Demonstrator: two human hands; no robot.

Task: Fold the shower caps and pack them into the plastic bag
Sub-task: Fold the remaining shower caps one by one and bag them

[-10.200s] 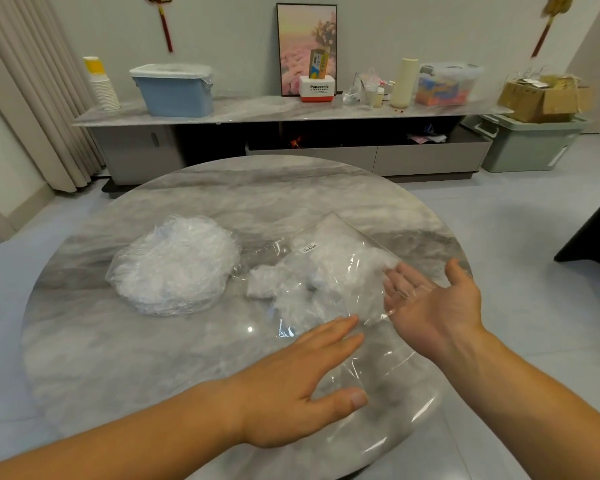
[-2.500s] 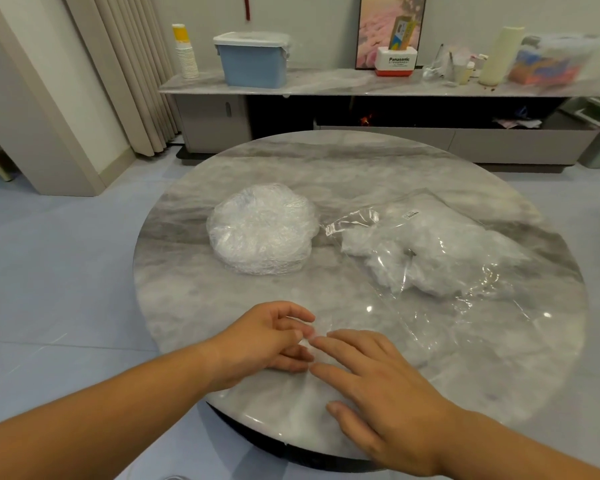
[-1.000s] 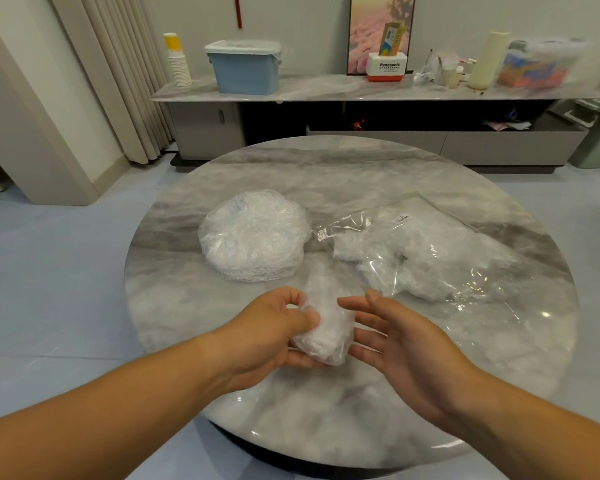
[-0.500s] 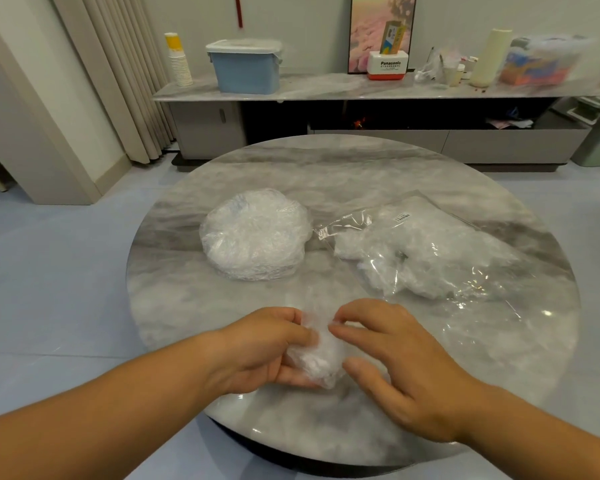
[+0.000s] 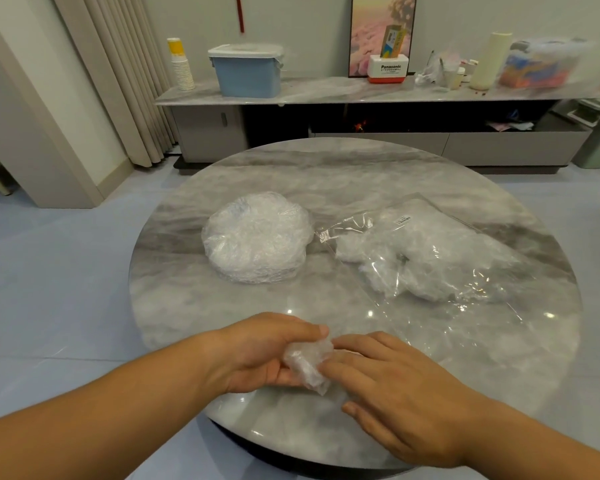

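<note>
The table [image 5: 326, 174] in front of you has a marble-patterned top, polished smooth and glossy enough to throw back spots of light. The folded shower cap [image 5: 307, 363] nearest you is thin, crinkled, translucent plastic. The pile of shower caps [image 5: 255, 237] is the same film, whitish and wrinkled. The plastic bag [image 5: 426, 258] is clear, shiny, creased film. The curtain [image 5: 118, 81] is matt, pleated cloth.

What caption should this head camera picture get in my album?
Left hand grips a shower cap, right hand presses it; cap pile and plastic bag lie behind.
</note>
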